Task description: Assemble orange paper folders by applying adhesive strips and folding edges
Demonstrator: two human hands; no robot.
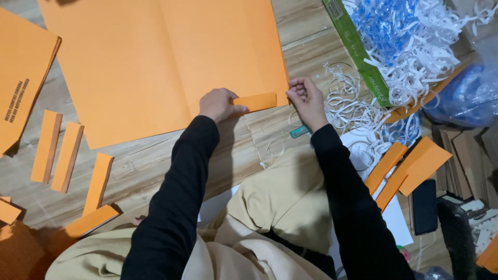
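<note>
My left hand fingers curl on the folded orange flap, fingertips hidden; right hand fingers pinch the orange sheet corner.

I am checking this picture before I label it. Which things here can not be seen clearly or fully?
- Head view: the large orange sheet is cut off by the top edge.
- The fingertips of the left hand curl under, hidden by its knuckles.
- The small teal object by the right hand is too small to identify.
- The blue contents of the box are covered by white paper strips.
</note>
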